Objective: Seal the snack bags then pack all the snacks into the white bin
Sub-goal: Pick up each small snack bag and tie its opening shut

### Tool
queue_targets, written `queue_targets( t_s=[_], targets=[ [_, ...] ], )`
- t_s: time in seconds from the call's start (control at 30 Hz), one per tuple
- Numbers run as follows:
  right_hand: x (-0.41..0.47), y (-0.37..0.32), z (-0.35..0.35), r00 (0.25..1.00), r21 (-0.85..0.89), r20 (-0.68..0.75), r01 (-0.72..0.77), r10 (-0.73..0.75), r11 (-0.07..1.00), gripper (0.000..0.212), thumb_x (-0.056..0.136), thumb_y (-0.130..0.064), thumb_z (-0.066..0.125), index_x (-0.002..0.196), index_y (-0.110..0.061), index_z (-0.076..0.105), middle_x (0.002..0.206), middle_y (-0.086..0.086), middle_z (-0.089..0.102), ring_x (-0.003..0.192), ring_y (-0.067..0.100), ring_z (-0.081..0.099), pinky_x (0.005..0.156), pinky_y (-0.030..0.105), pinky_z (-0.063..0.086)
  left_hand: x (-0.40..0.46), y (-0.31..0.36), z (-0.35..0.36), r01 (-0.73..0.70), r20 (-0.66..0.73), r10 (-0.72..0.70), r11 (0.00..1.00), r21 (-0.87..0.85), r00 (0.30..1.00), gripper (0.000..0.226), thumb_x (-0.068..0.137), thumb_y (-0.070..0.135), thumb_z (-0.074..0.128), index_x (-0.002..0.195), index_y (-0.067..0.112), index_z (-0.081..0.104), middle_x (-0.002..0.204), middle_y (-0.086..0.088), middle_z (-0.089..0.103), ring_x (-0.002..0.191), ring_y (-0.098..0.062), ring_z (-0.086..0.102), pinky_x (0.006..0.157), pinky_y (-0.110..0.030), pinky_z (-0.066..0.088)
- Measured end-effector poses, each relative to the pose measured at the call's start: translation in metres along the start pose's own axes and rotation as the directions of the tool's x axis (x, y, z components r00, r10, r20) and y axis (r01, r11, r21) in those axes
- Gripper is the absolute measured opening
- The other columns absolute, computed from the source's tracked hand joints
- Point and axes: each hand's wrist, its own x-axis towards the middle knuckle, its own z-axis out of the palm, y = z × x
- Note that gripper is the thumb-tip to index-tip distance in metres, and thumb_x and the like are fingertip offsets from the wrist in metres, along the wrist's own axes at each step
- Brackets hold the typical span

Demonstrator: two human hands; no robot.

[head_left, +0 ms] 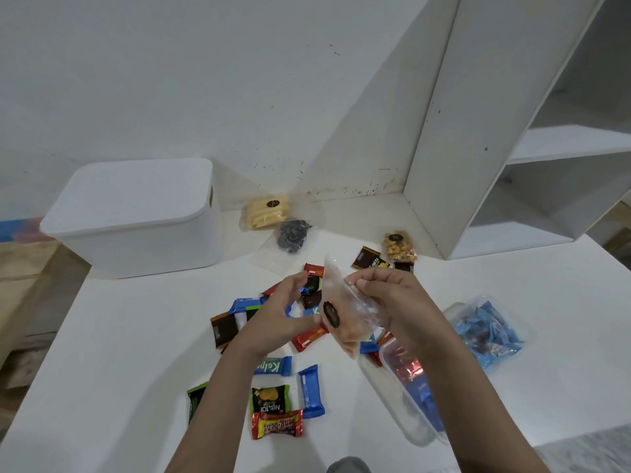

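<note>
Above the table's middle I hold a clear snack bag (343, 322) with orange-brown pieces and a black oval label. My right hand (392, 302) pinches the bag's upper part. My left hand (283, 312) touches its lower left side with thumb and fingers spread. The white bin (136, 216) stands at the back left with its lid on. Three more clear bags lie near the wall: yellow sticks (268, 213), dark seeds (292, 235), and mixed nuts (399, 247). Several wrapped bars and candies (273, 397) are scattered on the table under and before my hands.
A clear tub of blue-wrapped candies (488, 332) sits at the right. A second clear tub (406, 387) with red and blue wrappers lies under my right forearm. A white shelf unit (495, 165) rises at the back right. The table's left edge (58, 336) drops to a wooden floor.
</note>
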Motion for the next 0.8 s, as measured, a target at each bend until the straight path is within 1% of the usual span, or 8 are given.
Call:
queue_targets(
  t_s=[0.07, 0.13, 0.2, 0.27, 0.37, 0.53, 0.67, 0.8],
  targets=[
    [0.010, -0.004, -0.012, 0.998, 0.129, 0.055, -0.039, 0.032, 0.991, 0.026, 0.092, 0.002, 0.048, 0.082, -0.005, 0.070, 0.080, 0.013, 0.067, 0.083, 0.031, 0.061, 0.066, 0.035, 0.052, 0.018, -0.010, 0.002, -0.014, 0.121, 0.021, 0.998, -0.059, 0.992, 0.076, 0.073, 0.032, 0.077, 0.138, 0.031, 0.038, 0.139, 0.017, 0.046, 0.131, 0.000, 0.039, 0.108, -0.033, 0.038],
    [0.024, -0.005, -0.024, 0.993, 0.280, 0.077, -0.107, 0.088, 0.954, 0.023, 0.093, 0.000, 0.048, 0.084, -0.004, 0.069, 0.090, 0.015, 0.066, 0.090, 0.034, 0.063, 0.070, 0.041, 0.055, 0.037, -0.014, 0.009, -0.009, 0.156, 0.024, 0.995, -0.101, 0.987, 0.060, 0.072, 0.027, 0.078, 0.126, 0.023, 0.053, 0.126, 0.006, 0.062, 0.121, -0.011, 0.055, 0.102, -0.036, 0.045],
    [0.042, 0.000, -0.039, 0.986, 0.427, 0.064, -0.166, 0.153, 0.889, 0.024, 0.092, -0.015, 0.052, 0.104, -0.001, 0.067, 0.110, 0.016, 0.063, 0.099, 0.030, 0.065, 0.074, 0.048, 0.055, 0.057, -0.016, 0.019, 0.034, 0.097, -0.020, 0.989, -0.144, 0.995, 0.044, 0.075, 0.022, 0.077, 0.115, 0.017, 0.061, 0.116, -0.005, 0.067, 0.113, -0.023, 0.060, 0.098, -0.039, 0.050],
    [0.064, 0.008, -0.053, 0.977, 0.499, 0.021, -0.196, 0.214, 0.844, 0.043, 0.092, -0.033, 0.051, 0.123, -0.005, 0.060, 0.119, 0.015, 0.061, 0.105, 0.028, 0.062, 0.080, 0.048, 0.052, 0.078, -0.019, 0.030, 0.083, 0.009, -0.083, 0.978, -0.193, 0.997, 0.047, 0.072, 0.031, 0.075, 0.114, 0.014, 0.062, 0.115, -0.009, 0.066, 0.110, -0.024, 0.062, 0.096, -0.042, 0.051],
    [0.094, 0.026, -0.071, 0.955, 0.308, -0.078, -0.251, 0.288, 0.918, 0.040, 0.093, -0.040, 0.051, 0.126, -0.018, 0.055, 0.116, 0.002, 0.064, 0.107, 0.024, 0.060, 0.095, 0.053, 0.044, 0.114, -0.022, 0.048, 0.175, -0.133, -0.216, 0.948, -0.265, 0.967, 0.037, 0.080, 0.030, 0.073, 0.110, 0.014, 0.058, 0.114, -0.007, 0.064, 0.105, -0.021, 0.062, 0.086, -0.036, 0.054],
    [0.139, 0.059, -0.086, 0.944, 0.016, -0.108, -0.311, 0.310, 0.950, 0.036, 0.091, -0.027, 0.060, 0.127, -0.026, 0.053, 0.123, -0.001, 0.060, 0.109, 0.020, 0.060, 0.090, 0.041, 0.050, 0.176, -0.028, 0.078, 0.295, -0.409, -0.348, 0.937, -0.188, 0.843, 0.035, 0.079, 0.027, 0.075, 0.105, 0.014, 0.055, 0.100, -0.001, 0.061, 0.095, -0.018, 0.059, 0.082, -0.034, 0.051],
    [0.178, 0.081, -0.101, 0.929, -0.094, -0.128, -0.361, 0.348, 0.928, 0.049, 0.085, -0.027, 0.062, 0.132, -0.022, 0.050, 0.131, -0.001, 0.055, 0.121, 0.021, 0.053, 0.100, 0.039, 0.046, 0.215, -0.034, 0.103, 0.317, -0.476, -0.300, 0.947, -0.047, 0.827, 0.024, 0.082, 0.028, 0.071, 0.095, 0.017, 0.053, 0.088, 0.005, 0.056, 0.089, -0.016, 0.056, 0.074, -0.025, 0.042],
    [0.203, 0.086, -0.108, 0.931, -0.157, -0.076, -0.365, 0.357, 0.918, 0.051, 0.090, -0.022, 0.060, 0.137, -0.014, 0.044, 0.124, 0.002, 0.053, 0.109, 0.016, 0.052, 0.085, 0.028, 0.045, 0.245, -0.049, 0.112, 0.327, -0.478, -0.230, 0.936, 0.130, 0.848, 0.027, 0.085, 0.024, 0.066, 0.107, 0.009, 0.062, 0.102, -0.003, 0.063, 0.091, -0.016, 0.058, 0.076, -0.025, 0.044]
  ],
)
